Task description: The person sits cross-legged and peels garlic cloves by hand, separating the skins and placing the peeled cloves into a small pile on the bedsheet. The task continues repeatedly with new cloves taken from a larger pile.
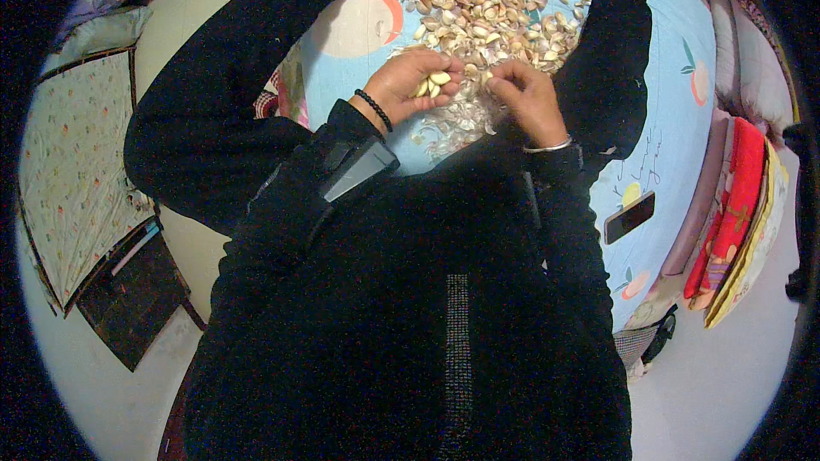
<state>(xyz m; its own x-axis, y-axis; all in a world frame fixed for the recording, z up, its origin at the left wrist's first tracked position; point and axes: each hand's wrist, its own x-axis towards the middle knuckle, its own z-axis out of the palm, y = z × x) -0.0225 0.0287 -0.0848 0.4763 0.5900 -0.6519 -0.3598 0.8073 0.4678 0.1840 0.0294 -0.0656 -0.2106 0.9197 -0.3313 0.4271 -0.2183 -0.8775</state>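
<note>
Several peeled, pale yellow garlic cloves (435, 83) rest in my left hand (401, 85), whose fingers curl around them, with thumb and fingertips drawn together. Just to its right, a small gap away, my right hand (531, 101) is closed in a pinch. Whatever lies between its thumb and forefinger is too small to make out. Beyond both hands spreads a pile of unpeeled garlic cloves (487, 13), pinkish and tan. Loose papery garlic skins (465, 119) lie beneath and between my hands, close to my body.
A light blue printed sheet (675, 60) lies under the garlic, between my bent black-clad legs. By my right side is a dark phone (629, 217). Folded red and yellow textiles (739, 213) are stacked farther right. On the left stand a floral-patterned panel (85, 171) and a dark board (132, 299).
</note>
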